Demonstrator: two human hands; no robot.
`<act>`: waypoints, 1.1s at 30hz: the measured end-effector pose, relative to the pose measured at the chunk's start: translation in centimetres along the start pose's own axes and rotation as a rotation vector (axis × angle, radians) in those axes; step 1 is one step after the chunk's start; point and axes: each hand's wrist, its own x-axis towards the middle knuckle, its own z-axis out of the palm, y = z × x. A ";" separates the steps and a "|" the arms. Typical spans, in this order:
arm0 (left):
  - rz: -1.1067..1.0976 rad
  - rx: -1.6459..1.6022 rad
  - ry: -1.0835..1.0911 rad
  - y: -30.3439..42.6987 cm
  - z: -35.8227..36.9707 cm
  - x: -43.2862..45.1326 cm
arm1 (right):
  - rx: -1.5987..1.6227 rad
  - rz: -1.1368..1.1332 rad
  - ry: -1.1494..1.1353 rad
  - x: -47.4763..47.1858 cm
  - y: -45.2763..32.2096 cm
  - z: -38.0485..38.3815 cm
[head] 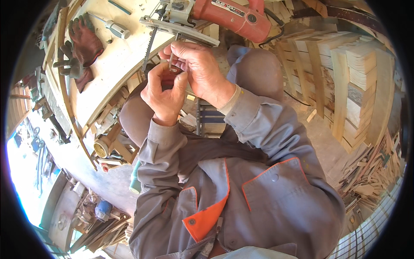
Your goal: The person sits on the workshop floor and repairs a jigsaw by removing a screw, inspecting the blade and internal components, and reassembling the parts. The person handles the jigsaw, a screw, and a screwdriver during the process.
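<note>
My left hand (166, 92) and my right hand (202, 66) meet at the upper middle, just below a red power saw (231, 16) that lies on its side at the bench edge. Between the fingers of both hands is a thin metal rod (171, 60), with a small hooked or curved end near my left fingertips. The saw's metal base plate (190, 32) faces my hands, and its toothed blade (149, 48) points down beside my left hand. Part of the rod is hidden behind my right fingers.
On the wooden bench top (113, 64) lie red-and-grey work gloves (85, 42) and a screwdriver (118, 29). Stacked timber blocks (352, 74) stand at the right, thin wood offcuts (372, 174) below them. A black cable (281, 26) runs from the saw. A green bottle (136, 178) is by my left sleeve.
</note>
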 end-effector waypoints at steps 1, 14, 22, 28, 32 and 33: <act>0.079 0.062 0.007 0.0 0.0 -0.1 | -0.013 0.007 0.003 0.0 0.0 0.0; -0.767 -1.033 -0.126 -1.3 0.6 0.4 | 0.021 -0.001 0.018 0.3 0.2 0.2; -0.890 -1.104 -0.251 -2.2 -0.3 0.1 | -0.016 0.049 -0.050 0.4 -0.1 0.1; -0.261 -0.176 0.018 -1.1 0.5 -1.1 | -0.063 -0.064 -0.006 0.7 0.4 0.2; -0.567 -0.567 -0.174 -0.9 0.0 -0.5 | -0.079 0.062 0.000 0.6 0.3 0.2; -0.640 -0.745 -0.186 -1.0 -0.2 -0.3 | -0.062 0.039 -0.009 0.6 0.3 0.2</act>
